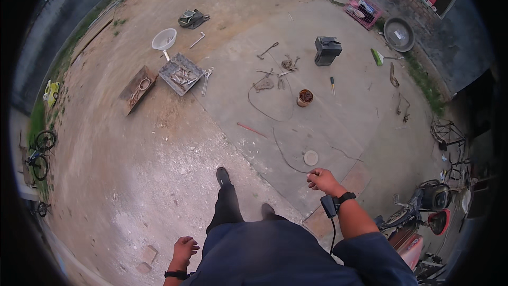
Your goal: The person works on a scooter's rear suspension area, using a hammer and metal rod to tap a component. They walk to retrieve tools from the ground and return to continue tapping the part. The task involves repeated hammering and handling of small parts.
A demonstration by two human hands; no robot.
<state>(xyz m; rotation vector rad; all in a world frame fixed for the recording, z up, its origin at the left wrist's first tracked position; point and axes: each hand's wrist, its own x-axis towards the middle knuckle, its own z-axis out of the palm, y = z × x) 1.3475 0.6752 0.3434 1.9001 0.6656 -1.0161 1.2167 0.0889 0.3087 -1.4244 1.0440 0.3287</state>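
You have one thin, bent wire (282,155) pinched in your right hand (324,181), extending forward-left from its closed fingertips; one pale disc (311,158) lies near. Your left hand (183,250), half-curled, looks empty.

Our count, concrete slab (360,106): 1 can (301,104), 1 black case (328,52), 1 screwdriver (333,86), 1 red rod (251,130), 1 round disc (311,158). At its left edge: 1 square tray (170,85), 1 wrench (207,79). Past that edge we get 1 trough (126,96), 1 white bowl (156,44), 1 bag (193,19). Near its far right edge: 1 pink crate (365,21), 1 grey basin (392,25). Right hand (323,181): 1 thin wire (282,153). Tangled scraps: we can't tell.
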